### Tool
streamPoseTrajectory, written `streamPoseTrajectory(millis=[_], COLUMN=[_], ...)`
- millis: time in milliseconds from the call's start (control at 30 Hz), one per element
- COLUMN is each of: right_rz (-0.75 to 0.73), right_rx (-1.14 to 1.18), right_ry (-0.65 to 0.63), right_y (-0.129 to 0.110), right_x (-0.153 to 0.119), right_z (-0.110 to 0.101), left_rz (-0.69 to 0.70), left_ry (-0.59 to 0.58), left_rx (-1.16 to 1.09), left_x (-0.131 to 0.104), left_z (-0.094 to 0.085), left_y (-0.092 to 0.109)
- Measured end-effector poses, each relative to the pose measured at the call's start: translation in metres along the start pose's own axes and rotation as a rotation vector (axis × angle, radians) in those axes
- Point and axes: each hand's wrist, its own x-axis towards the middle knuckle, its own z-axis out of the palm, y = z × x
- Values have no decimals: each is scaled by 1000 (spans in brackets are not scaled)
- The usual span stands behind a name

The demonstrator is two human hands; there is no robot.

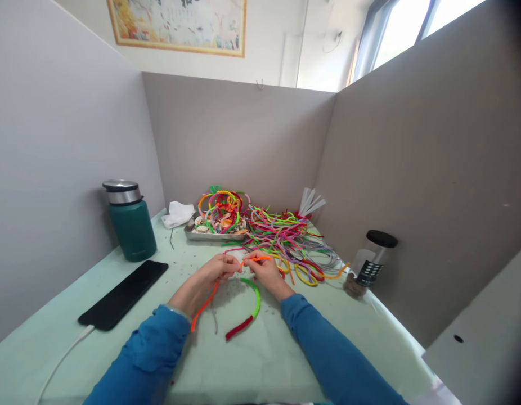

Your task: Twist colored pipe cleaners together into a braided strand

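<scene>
Orange pipe cleaner [210, 298] is being pinched by left hand [216, 271] and right hand [264, 271], best twisted tightly against the green-and-red headband [248, 306] over the tabletop [260, 360].

Orange pipe cleaner [203, 306], green and red headband [248, 312], blue sleeves [146, 360], pale mint bench [269, 360], dark green flask [131, 228] with silver lid, black phone [123, 293], white cable [60, 363], multicoloured pipe cleaner pile [286, 239], silver tray [214, 235], clear jar [370, 264] with black lid, grey walls [239, 140]
</scene>
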Motion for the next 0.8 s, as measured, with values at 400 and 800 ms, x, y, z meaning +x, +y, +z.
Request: streamPoseTrajectory(millis=[400,800], right_rz=[100,31], right_rx=[177,86], right_ry=[110,69], right_y=[11,11], right_x=[4,1], right_z=[-6,-1], left_rz=[243,283], left_ry=[247,540], left_rx=[341,812], left_x=[18,14], left_z=[-5,-4], left_y=[-17,-13])
